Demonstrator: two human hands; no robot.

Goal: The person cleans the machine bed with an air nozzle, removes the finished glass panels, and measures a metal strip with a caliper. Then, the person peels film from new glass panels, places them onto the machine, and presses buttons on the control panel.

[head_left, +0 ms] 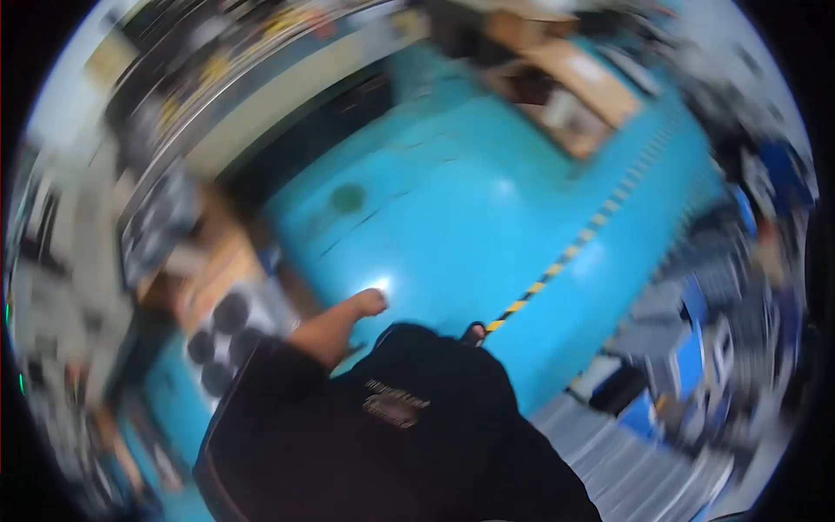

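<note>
The pale tray (271, 306) is on the left, near the body, and holds dark discs (230, 313). Four of them show, set two by two, round faces up; their rows slant from near left to far right. The black sleeve (283, 374) covers part of the tray, so which way its long axis runs cannot be told. Farther off on the left, past a brown box (230, 254), is a grey tray (178, 187) with dark, blurred shapes in it, perhaps more discs.

The left hand (370, 302) is over the blue floor (435, 200), just to the right of the pale tray and apart from it. Its forearm points from the near left toward the far right. The fingers are too blurred to tell whether they are curled, spread or round something. The right hand is out of view.

On the far right, a tan crate (591, 74) has an open side with a white thing (561, 109) inside. On the near right are blue bins (689, 358), their contents too smeared to make out, beside grey panels (609, 448). Striped tape (565, 257) runs along the floor from near the foot (474, 332) to the far right.
</note>
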